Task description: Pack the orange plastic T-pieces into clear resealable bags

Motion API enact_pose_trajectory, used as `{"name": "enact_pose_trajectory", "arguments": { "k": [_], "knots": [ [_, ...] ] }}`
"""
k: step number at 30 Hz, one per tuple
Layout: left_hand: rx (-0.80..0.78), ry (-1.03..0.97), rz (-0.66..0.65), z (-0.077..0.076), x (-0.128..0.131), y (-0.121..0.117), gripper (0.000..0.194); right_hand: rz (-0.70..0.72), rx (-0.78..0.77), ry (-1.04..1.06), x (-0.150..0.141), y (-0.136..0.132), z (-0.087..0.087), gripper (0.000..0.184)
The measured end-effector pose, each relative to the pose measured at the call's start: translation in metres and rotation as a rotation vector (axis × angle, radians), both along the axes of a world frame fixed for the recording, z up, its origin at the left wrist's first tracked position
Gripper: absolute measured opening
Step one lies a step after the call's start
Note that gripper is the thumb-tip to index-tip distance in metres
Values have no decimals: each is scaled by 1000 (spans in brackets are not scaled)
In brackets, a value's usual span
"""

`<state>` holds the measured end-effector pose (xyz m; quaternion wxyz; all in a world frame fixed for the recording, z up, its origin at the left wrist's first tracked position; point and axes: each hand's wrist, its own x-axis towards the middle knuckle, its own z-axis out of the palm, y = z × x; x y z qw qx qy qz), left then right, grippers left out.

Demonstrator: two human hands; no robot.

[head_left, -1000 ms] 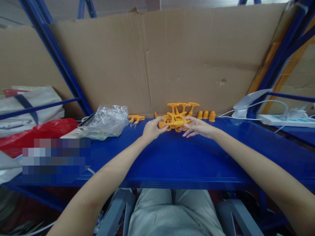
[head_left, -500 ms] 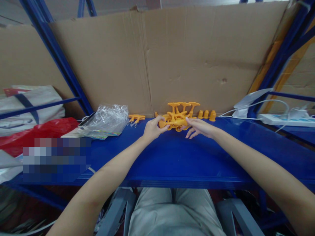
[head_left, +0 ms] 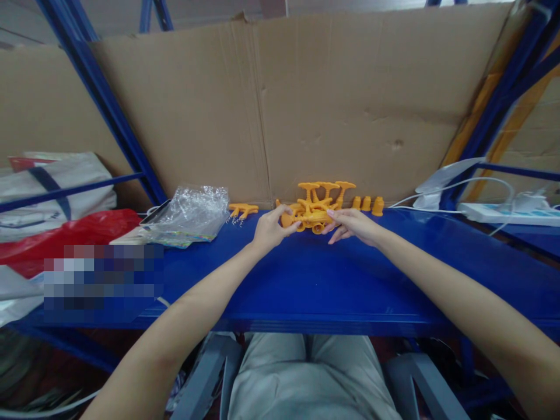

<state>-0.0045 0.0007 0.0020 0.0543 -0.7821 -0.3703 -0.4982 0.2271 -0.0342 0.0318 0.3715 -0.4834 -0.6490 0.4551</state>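
My left hand (head_left: 268, 228) is closed, thumb and fingers pinching the rounded left end of a yellow plastic corkscrew part (head_left: 314, 218). At the other end of this piece, my right hand (head_left: 353, 225) grips with thumb and index finger, the remaining fingers loosely curled below. Just behind my hands lies a cluster of yellow parts, with several ridged T-shaped pieces (head_left: 308, 190) rising from it. The held part overlaps this cluster, so its exact outline is hard to make out. Left of my left hand lie yellow handles with metal spiral screws (head_left: 237, 221).
Three small yellow caps (head_left: 377, 206) stand right of the cluster. Clear plastic bags (head_left: 192, 213) and a red bag (head_left: 87, 233) lie at the left. A white power strip (head_left: 511, 213) with cables sits at the right. Cardboard (head_left: 350, 99) backs the blue shelf (head_left: 324, 286).
My right hand has shifted slightly left along the yellow part and its lower fingers have drawn in. The left hand keeps nearly the same place and hold.
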Motion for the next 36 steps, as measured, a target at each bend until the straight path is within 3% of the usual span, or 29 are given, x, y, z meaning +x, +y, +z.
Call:
{"name": "enact_pose_trajectory", "arguments": {
  "k": [9, 18, 23, 26, 28, 31, 33, 36],
  "knots": [
    [-83, -31, -34, 2, 2, -2, 22, 159, 257, 54, 10, 13, -10, 39],
    [2, 19, -9, 3, 0, -4, 23, 9, 127, -5, -4, -2, -3, 42],
    [17, 8, -18, 5, 0, -7, 23, 38, 26, 64, -3, -2, 1, 45],
    [-68, -35, -73, 5, 2, -7, 24, 63, 16, -7, 0, -1, 1, 45],
    [-184, -88, -141, 4, 4, -5, 26, 33, 116, -67, 2, 0, -2, 47],
    [-368, -207, -266, 1, 8, -2, 30, 7, 391, -152, 2, 2, -10, 50],
    [-441, -282, -342, 1, 11, -1, 33, 4, 561, -213, 3, 3, -14, 51],
    [-490, -334, -406, 2, 13, -1, 38, -6, 685, -280, 5, 4, -18, 52]
  ]
}}
